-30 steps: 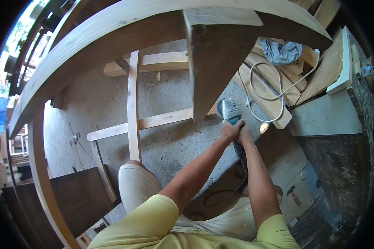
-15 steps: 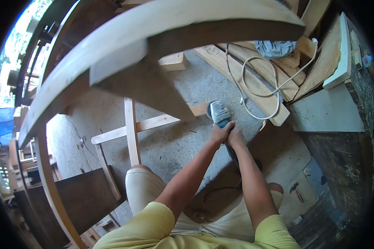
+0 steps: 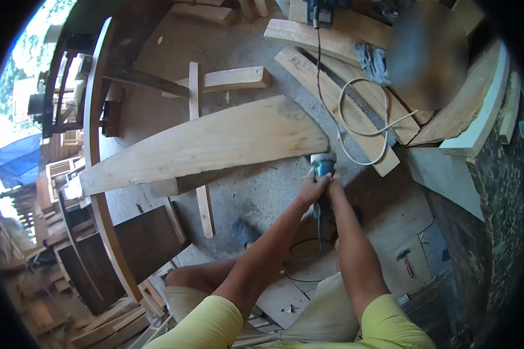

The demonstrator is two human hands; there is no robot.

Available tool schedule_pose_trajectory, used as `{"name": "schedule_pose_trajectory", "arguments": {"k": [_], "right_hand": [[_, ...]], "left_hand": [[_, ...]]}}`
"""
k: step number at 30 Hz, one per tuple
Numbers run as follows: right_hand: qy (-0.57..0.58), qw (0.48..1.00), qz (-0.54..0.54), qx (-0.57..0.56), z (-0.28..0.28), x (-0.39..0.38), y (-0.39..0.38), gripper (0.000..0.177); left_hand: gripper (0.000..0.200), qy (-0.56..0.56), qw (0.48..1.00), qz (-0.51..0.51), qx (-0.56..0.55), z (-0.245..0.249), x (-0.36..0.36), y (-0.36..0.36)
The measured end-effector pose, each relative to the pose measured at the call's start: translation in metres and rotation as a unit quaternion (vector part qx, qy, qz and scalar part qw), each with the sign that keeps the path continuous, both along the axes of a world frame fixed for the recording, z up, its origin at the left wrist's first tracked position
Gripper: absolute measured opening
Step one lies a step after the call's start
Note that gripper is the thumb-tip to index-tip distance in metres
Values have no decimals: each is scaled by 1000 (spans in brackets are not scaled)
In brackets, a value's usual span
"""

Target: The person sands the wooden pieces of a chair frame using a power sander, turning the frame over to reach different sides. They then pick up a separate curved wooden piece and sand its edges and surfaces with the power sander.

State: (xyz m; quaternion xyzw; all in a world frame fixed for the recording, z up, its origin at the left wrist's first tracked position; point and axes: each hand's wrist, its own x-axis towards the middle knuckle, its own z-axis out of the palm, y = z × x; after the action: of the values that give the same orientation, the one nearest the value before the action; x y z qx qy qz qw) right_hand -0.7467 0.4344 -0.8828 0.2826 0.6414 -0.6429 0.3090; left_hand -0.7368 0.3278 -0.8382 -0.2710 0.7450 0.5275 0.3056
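Observation:
My left hand (image 3: 313,189) and my right hand (image 3: 334,187) are side by side, both wrapped round the body of a blue and grey power grinder (image 3: 322,165). The grinder's head is at the right end of a large curved wooden piece (image 3: 215,139), touching or very near its lower edge. That piece stretches leftward to an upright wooden strip (image 3: 108,224). A dark cord hangs from the grinder between my forearms. The grinder's disc cannot be made out.
Planks (image 3: 337,110) and a coiled pale cable (image 3: 346,119) lie at the upper right, beside a grey cloth (image 3: 372,63). A hammer (image 3: 406,263) rests at the lower right. A dark panel (image 3: 128,250) stands lower left. A blurred round shape (image 3: 428,55) covers part of the upper right.
The curved wooden piece has dropped from the top of the view to lie across the middle. The grinder and both hands now meet its right end. My legs have shifted.

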Motion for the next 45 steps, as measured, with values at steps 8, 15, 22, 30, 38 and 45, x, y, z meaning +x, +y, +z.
{"name": "schedule_pose_trajectory", "arguments": {"k": [8, 15, 22, 30, 38, 45], "right_hand": [[-97, 993, 63, -12, -15, -33, -1, 51], [-42, 993, -92, -57, 16, 34, 20, 53], [192, 928, 249, 199, -153, 12, 19, 64], [79, 945, 269, 169, -49, -47, -19, 58], [98, 915, 316, 231, 43, -61, -10, 62], [108, 920, 297, 230, 41, -27, -1, 59]], "left_hand": [[63, 103, 993, -12, -48, 11, -15, 1], [53, 154, 983, -102, 18, 16, 23, 20], [50, 245, 965, 85, 40, -88, 33, -21], [51, 140, 959, 246, 22, -66, 29, -49], [53, 123, 938, 322, 38, -56, 19, -63], [54, 118, 923, 364, 41, -54, 14, -72]]}}
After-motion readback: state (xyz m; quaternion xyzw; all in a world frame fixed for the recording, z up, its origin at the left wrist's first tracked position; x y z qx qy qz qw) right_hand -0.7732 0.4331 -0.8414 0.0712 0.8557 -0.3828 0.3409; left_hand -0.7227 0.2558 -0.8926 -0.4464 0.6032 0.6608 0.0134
